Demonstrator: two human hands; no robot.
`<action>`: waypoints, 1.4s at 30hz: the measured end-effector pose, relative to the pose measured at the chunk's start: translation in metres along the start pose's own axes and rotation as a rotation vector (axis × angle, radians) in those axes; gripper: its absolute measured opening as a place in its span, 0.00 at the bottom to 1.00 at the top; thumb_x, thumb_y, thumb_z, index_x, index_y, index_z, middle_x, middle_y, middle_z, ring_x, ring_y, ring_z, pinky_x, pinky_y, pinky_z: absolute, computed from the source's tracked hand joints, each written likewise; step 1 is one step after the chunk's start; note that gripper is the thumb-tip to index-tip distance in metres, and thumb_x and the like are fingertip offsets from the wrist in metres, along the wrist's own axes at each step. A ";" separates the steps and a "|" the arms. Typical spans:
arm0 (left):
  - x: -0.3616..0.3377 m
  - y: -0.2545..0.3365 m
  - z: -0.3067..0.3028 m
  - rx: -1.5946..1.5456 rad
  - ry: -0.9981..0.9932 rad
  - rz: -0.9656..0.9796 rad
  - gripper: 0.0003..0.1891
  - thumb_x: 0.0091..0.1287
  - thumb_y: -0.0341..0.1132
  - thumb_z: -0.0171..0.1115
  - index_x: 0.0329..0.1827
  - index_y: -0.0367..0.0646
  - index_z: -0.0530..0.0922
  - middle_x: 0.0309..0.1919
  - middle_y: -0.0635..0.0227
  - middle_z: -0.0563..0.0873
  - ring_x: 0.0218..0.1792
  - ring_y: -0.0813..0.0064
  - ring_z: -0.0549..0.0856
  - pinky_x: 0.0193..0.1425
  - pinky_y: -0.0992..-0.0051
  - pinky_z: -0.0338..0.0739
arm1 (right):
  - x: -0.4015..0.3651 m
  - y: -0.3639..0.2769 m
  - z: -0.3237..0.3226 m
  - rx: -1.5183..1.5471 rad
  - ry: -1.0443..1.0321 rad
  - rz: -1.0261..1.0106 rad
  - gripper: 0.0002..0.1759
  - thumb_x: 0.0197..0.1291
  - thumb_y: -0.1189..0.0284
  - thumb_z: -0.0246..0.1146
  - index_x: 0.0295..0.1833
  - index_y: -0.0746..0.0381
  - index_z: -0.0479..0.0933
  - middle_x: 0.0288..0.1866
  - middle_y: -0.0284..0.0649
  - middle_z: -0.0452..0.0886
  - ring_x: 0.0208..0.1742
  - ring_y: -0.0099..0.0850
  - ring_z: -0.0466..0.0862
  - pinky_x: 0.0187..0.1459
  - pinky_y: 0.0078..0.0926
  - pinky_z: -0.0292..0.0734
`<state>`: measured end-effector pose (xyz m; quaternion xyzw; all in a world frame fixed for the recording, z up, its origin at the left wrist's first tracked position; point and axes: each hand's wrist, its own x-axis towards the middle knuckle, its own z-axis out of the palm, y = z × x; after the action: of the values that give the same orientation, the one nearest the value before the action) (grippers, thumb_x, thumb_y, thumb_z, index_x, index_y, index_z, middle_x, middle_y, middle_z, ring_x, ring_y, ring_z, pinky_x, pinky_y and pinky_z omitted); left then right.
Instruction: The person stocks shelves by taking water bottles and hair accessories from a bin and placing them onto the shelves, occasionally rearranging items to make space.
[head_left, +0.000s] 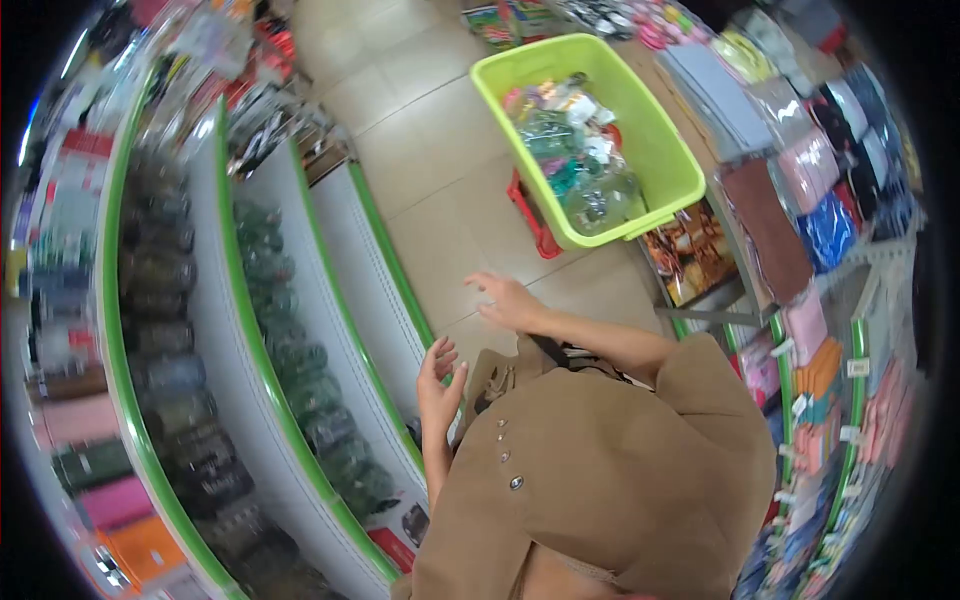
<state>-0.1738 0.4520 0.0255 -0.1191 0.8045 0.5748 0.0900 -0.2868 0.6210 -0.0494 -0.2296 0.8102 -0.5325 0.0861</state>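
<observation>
My left hand [440,382] is raised near the edge of the lowest shelf, its fingers apart and nothing in it. Over the floor tiles, my right hand [506,303] hangs in front of my body with its fingers spread and empty. Beyond my right hand stands a lime green bin [655,150], which holds several clear and teal plastic-looking items [600,200] along with small colourful packets. Part of a red object [535,215] shows beside the bin, low down. Neither hand touches the bin or the goods.
White shelves with green edges [385,250] run along the left, bearing rows of glassware [290,340] and dark jars [165,300]. At the right, a stand holds folded packaged cloths [715,95], with hanging textiles [815,400] below. Beige tiled floor [430,150] lies between.
</observation>
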 end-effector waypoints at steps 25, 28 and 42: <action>0.332 0.077 0.117 0.383 -0.900 0.284 0.28 0.54 0.30 0.65 0.60 0.41 0.68 0.47 0.58 0.79 0.45 0.67 0.80 0.49 0.70 0.74 | 0.033 0.270 -0.145 0.230 1.069 1.495 0.75 0.25 0.51 0.78 0.69 0.74 0.34 0.66 0.57 0.59 0.66 0.46 0.62 0.65 0.34 0.58; 0.361 0.079 0.126 0.397 -0.949 0.262 0.27 0.56 0.31 0.64 0.60 0.41 0.68 0.47 0.60 0.79 0.46 0.69 0.80 0.50 0.72 0.74 | 0.029 0.271 -0.140 0.457 1.286 1.329 0.76 0.28 0.54 0.77 0.69 0.73 0.28 0.66 0.62 0.57 0.64 0.48 0.65 0.61 0.35 0.65; 0.406 0.060 0.202 0.169 -1.077 0.048 0.27 0.58 0.31 0.63 0.61 0.39 0.66 0.49 0.54 0.77 0.46 0.67 0.81 0.45 0.74 0.76 | 0.010 0.284 -0.144 1.055 1.397 1.195 0.43 0.38 0.65 0.75 0.59 0.64 0.60 0.50 0.44 0.75 0.48 0.37 0.78 0.49 0.43 0.76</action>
<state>-0.5776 0.6258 -0.1001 0.2183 0.6904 0.4898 0.4855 -0.4303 0.8277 -0.2442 0.6296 0.3276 -0.7017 -0.0622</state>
